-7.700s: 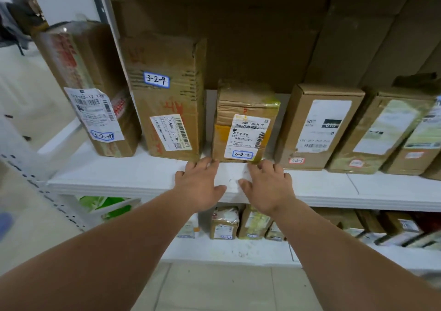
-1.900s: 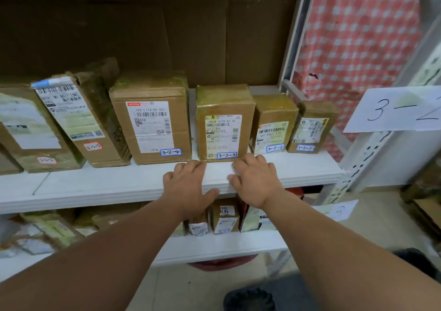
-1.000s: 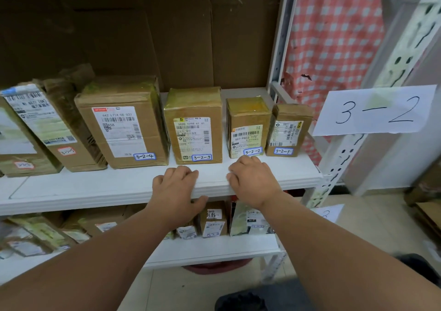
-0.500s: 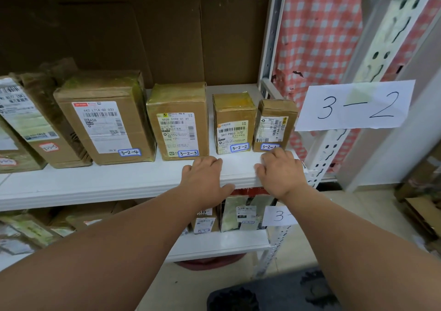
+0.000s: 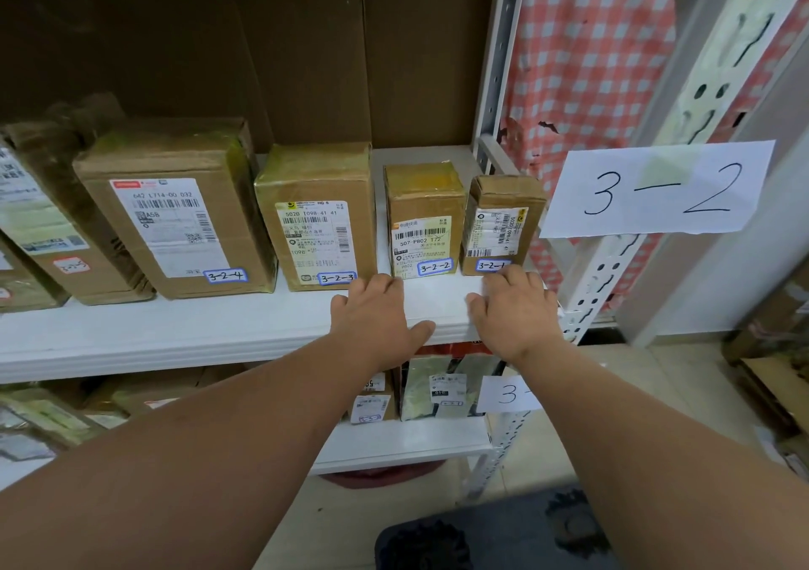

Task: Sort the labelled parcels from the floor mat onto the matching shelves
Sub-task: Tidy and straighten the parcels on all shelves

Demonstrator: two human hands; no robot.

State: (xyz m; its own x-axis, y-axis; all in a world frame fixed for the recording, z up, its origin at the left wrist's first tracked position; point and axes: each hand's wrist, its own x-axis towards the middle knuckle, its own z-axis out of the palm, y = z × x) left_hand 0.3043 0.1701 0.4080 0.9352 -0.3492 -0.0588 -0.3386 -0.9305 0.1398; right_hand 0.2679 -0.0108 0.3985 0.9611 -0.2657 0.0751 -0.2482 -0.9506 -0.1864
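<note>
Fingers, left: the fingers [image 5: 385, 283] of the left hand [image 5: 376, 318] lay straight and released, palm down on the front edge of the white shelf board [image 5: 175, 328], thumb spread along the lip; nothing grasped.
Fingers, right: the fingers [image 5: 510, 278] of the right hand [image 5: 512, 313] lay flat and relaxed on the same board, tips touching the foot of the smallest parcel; nothing grasped.
Parcel 3-2-1: small brown cardboard box with white shipping label and blue-edged tag "3-2-1" [image 5: 503, 223], upright at the right end of the shelf, just beside the grey perforated steel upright [image 5: 494, 88].
Parcel 3-2-2: small taped brown cardboard box tagged "3-2-2" [image 5: 424, 219], upright, just left of 3-2-1, a narrow gap between.
Parcel 3-2-3: medium taped brown cardboard box tagged "3-2-3" [image 5: 317, 215], upright, left of 3-2-2.
Parcel 3-2-4: large brown cardboard box tagged "3-2-4" [image 5: 175, 206], leaning slightly left, beside 3-2-3.
Further left: more brown parcels [image 5: 43, 219] leaned along the row; red-edged tags too blurred to read.
Sign: white paper sheet handwritten "3-2" [image 5: 656, 193], fixed to the white slotted front post [image 5: 613, 272].
Backing: brown cardboard sheet [image 5: 262, 44] behind the row.
Lower shelf: small parcels [image 5: 433, 388] stood below; a second white paper sign [image 5: 508, 393] showed "3-", remainder hidden by the right forearm.
Beyond frame: red-and-white checked cloth [image 5: 591, 44] hung behind the rack.
Floor: dark mat [image 5: 503, 534] on pale tiles.
</note>
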